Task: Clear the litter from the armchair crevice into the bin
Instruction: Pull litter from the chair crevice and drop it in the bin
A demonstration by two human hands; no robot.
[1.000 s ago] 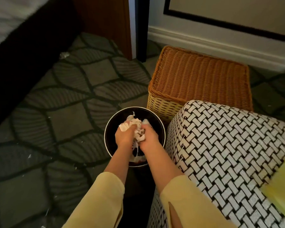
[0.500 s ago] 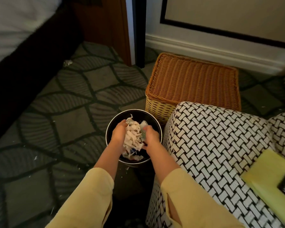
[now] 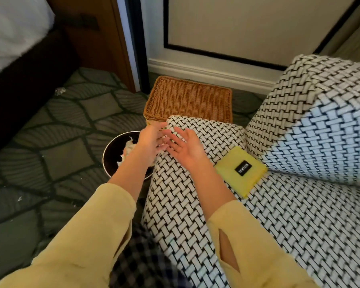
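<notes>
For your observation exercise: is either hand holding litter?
No, the left hand and right hand are both open and empty.

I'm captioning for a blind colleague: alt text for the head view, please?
The left hand and right hand, both open and empty, hover over the patterned armchair beside a round bin holding paper litter. A yellow cloth lies on its seat.

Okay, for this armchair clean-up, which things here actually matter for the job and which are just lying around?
Part of the job:
armchair
bin
crumpled paper in the bin
left hand and right hand, both open and empty

Just lying about:
wicker basket
yellow cloth on the seat
bed
paper scrap on the carpet
</notes>
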